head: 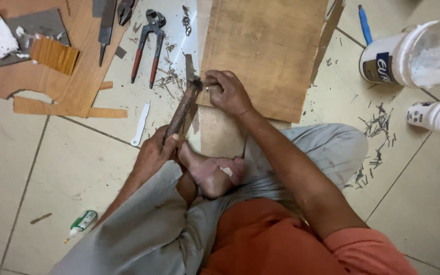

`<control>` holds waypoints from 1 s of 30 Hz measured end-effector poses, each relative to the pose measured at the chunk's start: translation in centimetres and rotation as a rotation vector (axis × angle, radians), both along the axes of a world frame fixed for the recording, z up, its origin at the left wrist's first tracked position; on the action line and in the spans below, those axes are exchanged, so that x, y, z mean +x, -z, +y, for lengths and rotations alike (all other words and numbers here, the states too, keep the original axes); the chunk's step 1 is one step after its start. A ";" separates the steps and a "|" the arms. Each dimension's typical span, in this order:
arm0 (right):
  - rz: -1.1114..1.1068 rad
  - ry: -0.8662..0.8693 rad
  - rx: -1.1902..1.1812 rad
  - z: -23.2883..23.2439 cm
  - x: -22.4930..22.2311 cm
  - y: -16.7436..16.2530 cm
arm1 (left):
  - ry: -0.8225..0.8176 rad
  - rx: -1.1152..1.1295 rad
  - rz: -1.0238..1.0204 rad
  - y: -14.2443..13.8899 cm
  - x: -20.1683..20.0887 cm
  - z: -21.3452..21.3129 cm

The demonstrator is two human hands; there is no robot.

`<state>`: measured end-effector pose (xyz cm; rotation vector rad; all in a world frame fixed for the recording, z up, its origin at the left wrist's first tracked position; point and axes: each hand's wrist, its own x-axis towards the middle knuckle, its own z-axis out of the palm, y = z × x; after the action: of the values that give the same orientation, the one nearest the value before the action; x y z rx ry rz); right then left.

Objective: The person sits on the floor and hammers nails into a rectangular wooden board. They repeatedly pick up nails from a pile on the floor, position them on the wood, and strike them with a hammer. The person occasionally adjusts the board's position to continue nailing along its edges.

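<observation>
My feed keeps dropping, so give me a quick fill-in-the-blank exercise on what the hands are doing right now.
1. The left hand holds the lower end of a long ____.
2. The right hand presses on the edge of a wooden ____.
3. The pliers with red handles lie on the ____.
4. The big white tub stands to the person's ____.

Missing words: file; board; floor; right

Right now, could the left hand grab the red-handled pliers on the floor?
Probably not yet: the left hand is wrapped around the long tool, so it isn't free. The floor toward the pliers looks open, though.
</observation>
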<state>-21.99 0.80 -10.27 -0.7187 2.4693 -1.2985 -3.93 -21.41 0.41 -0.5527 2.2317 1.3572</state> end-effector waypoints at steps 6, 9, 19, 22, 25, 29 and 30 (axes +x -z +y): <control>0.261 0.093 0.357 1.7 -0.6 -0.7 | -0.022 0.021 0.045 -0.7 0.1 0.7; 0.252 0.082 0.506 2.0 -0.5 -1.2 | -0.015 0.033 0.002 -0.5 0.2 0.6; 0.312 0.047 0.567 1.9 -0.2 -1.1 | -0.045 0.064 -0.089 0.4 0.1 -0.1; 0.295 0.065 0.521 2.1 -0.1 -1.0 | -0.077 0.073 -0.139 0.6 0.3 0.1; 0.288 0.083 0.511 2.0 -0.1 -0.8 | -0.052 0.083 -0.104 0.6 0.4 0.1; 0.332 0.078 0.526 2.0 -0.3 -0.4 | -0.045 0.169 0.025 -0.1 0.5 -0.7; 0.353 0.070 0.533 2.0 -0.3 -0.3 | -0.013 0.124 0.073 -0.3 0.6 -0.9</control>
<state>-22.30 2.79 -9.99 -0.7693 2.9508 -0.5048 -3.31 -22.34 0.67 -0.4818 2.1852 1.5332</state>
